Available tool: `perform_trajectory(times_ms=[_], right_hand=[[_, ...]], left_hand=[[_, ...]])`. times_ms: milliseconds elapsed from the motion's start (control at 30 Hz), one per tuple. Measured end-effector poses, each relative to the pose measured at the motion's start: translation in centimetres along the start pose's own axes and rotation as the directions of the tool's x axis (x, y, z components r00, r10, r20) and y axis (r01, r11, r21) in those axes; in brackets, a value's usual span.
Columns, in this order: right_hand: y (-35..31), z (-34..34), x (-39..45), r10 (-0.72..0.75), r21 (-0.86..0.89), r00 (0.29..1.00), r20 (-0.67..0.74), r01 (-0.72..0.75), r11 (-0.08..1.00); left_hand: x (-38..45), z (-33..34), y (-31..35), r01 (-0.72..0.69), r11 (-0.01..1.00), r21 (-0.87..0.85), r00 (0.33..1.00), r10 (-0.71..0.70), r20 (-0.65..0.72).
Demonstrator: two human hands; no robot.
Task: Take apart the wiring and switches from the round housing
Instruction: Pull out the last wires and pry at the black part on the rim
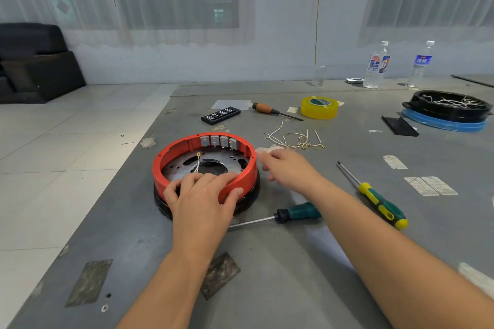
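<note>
Left hand grips the near rim of the red ring, with the fingers curled over the edge to the inside and the thumb on the outer wall. Right hand is just beside the ring on its right side, above the table; it is blurred, the fingers look loosely spread and hold nothing.

The ring sits on a black base on the grey table. Four small grey switches stand in a row on the far inner wall. One white wire with a yellow end rises from the middle hole.

Behind the right hand lies a heap of loose wires. A dark green screwdriver lies near the ring's front, and a yellow-green screwdriver lies farther right. Farther back are a brown-handled screwdriver, a roll of yellow tape and a black case.
</note>
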State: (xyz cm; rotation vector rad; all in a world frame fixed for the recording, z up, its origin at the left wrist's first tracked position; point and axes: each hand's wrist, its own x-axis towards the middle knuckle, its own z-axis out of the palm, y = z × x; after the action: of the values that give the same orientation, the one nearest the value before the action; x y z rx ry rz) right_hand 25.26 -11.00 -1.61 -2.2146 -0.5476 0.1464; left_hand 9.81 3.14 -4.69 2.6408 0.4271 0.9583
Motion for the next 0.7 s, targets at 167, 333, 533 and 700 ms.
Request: perform_trajectory(times_ms=[167,333,533,700], right_hand=[[-2.2,2.2,-1.2,0.133,-0.046,0.991,-0.020,-0.134,0.990],[-3.3,3.6,-1.6,0.212,-0.084,0.977,-0.002,-0.212,0.974],[-3.4,3.8,-1.9,0.174,0.080,0.984,0.047,-0.177,0.981],[-2.6,3.3,-1.9,0.098,0.114,0.994,-0.048,-0.092,0.989]], left_hand=[[0.3,-0.5,-0.2,0.042,0.978,-0.206,0.991,-0.067,-0.115],[0.9,-0.9,-2.9,0.201,0.864,-0.461,0.903,-0.346,-0.254],[1.2,-0.1,-3.8,0.336,0.746,-0.576,0.864,-0.488,-0.128],[1.6,-0.2,-3.9,0.337,0.649,-0.682,0.832,-0.544,-0.107]])
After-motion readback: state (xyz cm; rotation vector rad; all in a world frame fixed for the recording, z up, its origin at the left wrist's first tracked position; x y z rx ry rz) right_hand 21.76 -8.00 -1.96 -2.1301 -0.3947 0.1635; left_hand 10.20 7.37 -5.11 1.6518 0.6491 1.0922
